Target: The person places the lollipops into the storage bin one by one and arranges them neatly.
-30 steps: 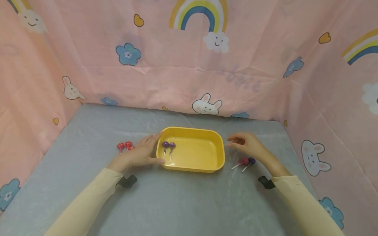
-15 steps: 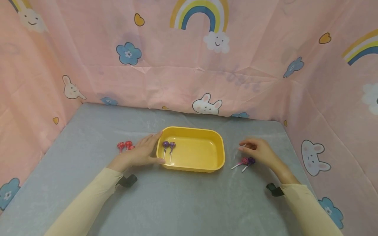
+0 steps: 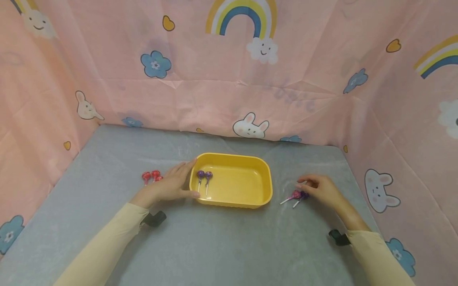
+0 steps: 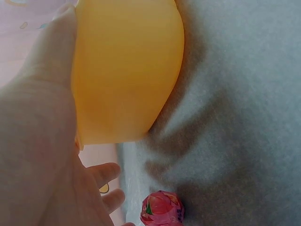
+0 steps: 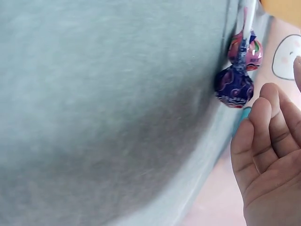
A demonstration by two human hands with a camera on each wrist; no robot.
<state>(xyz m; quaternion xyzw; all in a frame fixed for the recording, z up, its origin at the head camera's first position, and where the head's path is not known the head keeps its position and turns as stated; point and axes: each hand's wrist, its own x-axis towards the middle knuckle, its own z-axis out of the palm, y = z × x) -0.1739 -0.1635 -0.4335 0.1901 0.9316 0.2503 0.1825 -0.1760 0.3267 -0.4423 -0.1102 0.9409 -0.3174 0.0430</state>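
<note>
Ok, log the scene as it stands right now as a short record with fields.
Container: smooth yellow rounded-rectangular tray on flat grey tabletop
Inside: two round purple-wrapped lollipops with white sticks, at the left end
Left hand: touches the tray's left end, thumb and fingers spread
Left of tray: three round red-wrapped lollipops visible, partly behind that hand
Right of tray: one round pink-wrapped lollipop and one round purple-wrapped lollipop, close together
Right hand: close to that pair, fingers bent, holding nothing

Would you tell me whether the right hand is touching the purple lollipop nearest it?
Apart: the right wrist view shows a gap between the right hand and the purple lollipop.
</note>
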